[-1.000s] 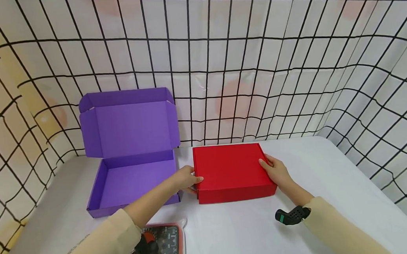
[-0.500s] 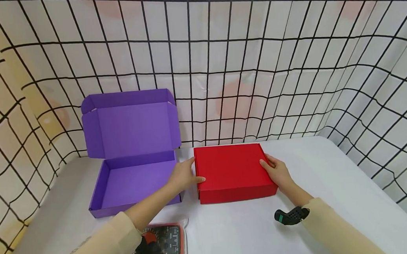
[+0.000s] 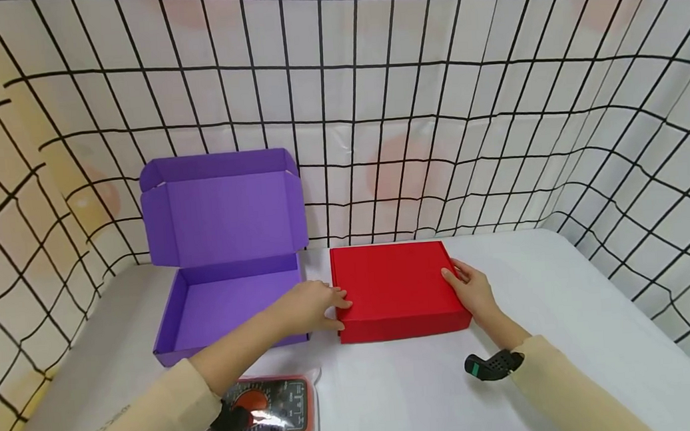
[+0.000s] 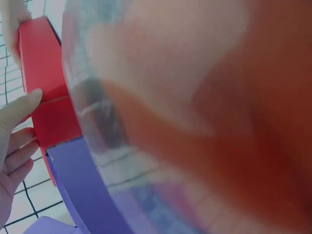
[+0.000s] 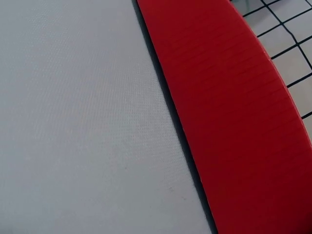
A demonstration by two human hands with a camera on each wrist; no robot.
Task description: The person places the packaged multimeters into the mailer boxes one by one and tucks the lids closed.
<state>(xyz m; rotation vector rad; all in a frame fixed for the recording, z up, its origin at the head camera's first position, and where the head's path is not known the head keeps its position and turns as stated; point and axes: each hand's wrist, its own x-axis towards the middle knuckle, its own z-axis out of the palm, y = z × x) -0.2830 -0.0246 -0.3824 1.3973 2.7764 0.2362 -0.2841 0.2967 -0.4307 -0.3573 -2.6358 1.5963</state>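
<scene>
A closed red cardboard box (image 3: pixel 394 282) lies on the white table, with its near side (image 5: pixel 219 107) large in the right wrist view. My right hand (image 3: pixel 473 293) holds its right edge, thumb on the lid and fingers along the side. At the opposite edge, my left hand (image 3: pixel 312 306) touches the near left corner with loosely bent fingers. The left wrist view has that left hand (image 4: pixel 17 146) with its thumb tip at the box's corner. Left of it stands an open purple cardboard box (image 3: pixel 225 310), lid (image 3: pixel 231 217) raised.
An orange and black multimeter (image 3: pixel 295 406) in a clear plastic bag lies at the front left, partly under my left forearm; its orange blur (image 4: pixel 253 146) fills much of the left wrist view. A black wire grid (image 3: pixel 392 119) encloses the table's back and sides.
My left hand has shifted from gripping the red box's left edge to touching its near left corner, drawing slightly back. The right hand and both boxes stay nearly in place.
</scene>
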